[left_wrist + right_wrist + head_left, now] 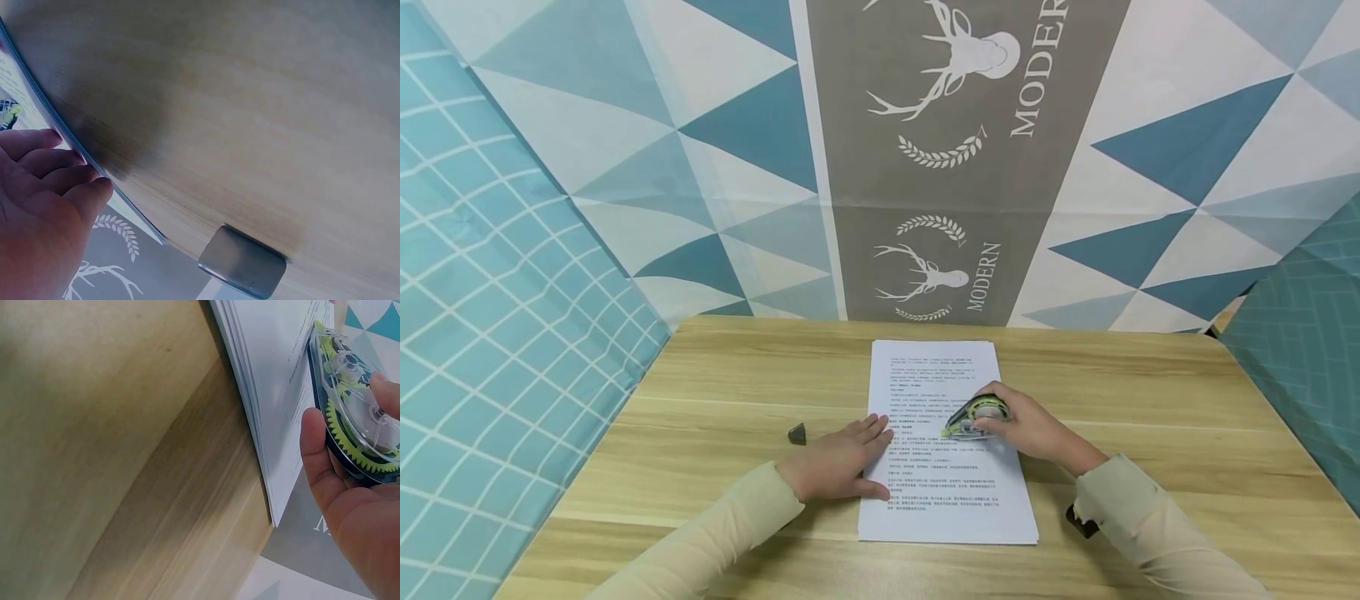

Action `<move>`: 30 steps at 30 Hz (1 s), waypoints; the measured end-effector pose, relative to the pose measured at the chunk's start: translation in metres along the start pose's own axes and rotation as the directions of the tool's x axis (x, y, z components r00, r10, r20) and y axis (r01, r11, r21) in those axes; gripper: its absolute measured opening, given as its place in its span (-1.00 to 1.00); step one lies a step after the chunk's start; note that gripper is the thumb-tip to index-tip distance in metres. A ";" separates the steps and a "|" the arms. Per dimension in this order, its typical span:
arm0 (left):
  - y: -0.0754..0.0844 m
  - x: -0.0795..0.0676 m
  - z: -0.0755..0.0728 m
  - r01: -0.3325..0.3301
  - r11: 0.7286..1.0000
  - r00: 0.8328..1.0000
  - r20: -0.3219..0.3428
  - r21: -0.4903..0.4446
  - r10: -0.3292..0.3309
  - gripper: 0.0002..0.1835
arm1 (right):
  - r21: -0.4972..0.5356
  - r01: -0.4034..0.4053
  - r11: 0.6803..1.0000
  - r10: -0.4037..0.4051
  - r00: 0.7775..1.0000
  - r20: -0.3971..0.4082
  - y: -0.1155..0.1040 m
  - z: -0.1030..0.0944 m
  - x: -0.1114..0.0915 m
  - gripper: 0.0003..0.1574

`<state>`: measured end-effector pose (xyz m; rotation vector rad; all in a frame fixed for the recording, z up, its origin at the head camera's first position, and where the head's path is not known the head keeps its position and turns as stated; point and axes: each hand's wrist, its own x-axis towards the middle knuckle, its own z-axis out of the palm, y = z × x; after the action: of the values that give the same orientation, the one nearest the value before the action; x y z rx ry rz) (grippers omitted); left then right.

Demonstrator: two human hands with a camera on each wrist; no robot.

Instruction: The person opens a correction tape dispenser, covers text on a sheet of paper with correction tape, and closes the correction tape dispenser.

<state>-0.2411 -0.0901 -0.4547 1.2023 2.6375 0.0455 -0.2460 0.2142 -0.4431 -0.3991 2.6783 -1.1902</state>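
A stack of printed paper (943, 521) lies on the wooden table. My right hand (1021, 423) grips a correction tape dispenser (988, 408) with a clear cover, green gears and a dark back. Its tip is at a line of text near the middle of the top sheet. In the right wrist view, thumb and fingers hold the dispenser (359, 412) by its sides. My left hand (842, 458) lies with extended fingers across the left edge of the stack. The left wrist view shows the fingertips (97, 187) along the paper edge.
A small dark cap (797, 433) lies on the table left of the paper, beyond my left hand. It shows close up as a dark rounded block (244, 262) in the left wrist view. Behind the wooden table (715, 392) hangs a patterned cloth (917, 192).
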 end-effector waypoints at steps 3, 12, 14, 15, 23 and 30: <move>0.000 0.000 0.000 -0.004 1.000 1.000 -0.004 0.001 0.004 -0.07 | -0.001 -0.002 1.000 0.002 1.000 -0.003 0.000 0.000 0.000 -0.64; 0.000 -0.001 0.001 0.008 1.000 1.000 -0.003 0.003 -0.008 -0.06 | 0.008 0.006 1.000 -0.006 1.000 -0.023 -0.001 0.002 -0.001 -0.65; 0.000 -0.001 0.001 0.008 1.000 1.000 -0.004 -0.001 -0.008 -0.06 | 0.013 0.010 1.000 -0.009 1.000 -0.025 -0.001 0.002 -0.002 -0.66; 0.000 -0.001 0.001 0.009 1.000 1.000 -0.002 0.001 -0.009 -0.06 | 0.014 0.010 1.000 -0.009 1.000 -0.028 0.000 0.002 -0.002 -0.66; 0.001 -0.001 0.001 0.011 1.000 1.000 -0.001 0.001 -0.011 -0.07 | 0.023 -0.008 1.000 0.009 0.999 -0.044 0.001 0.001 -0.004 -0.65; 0.000 -0.002 -0.001 0.010 1.000 1.000 -0.008 -0.007 -0.010 -0.07 | 0.028 -0.009 1.000 0.011 0.997 -0.070 -0.001 0.000 -0.009 -0.65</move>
<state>-0.2395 -0.0916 -0.4534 1.1890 2.6476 0.0575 -0.2372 0.2165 -0.4412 -0.3460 2.7158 -1.2603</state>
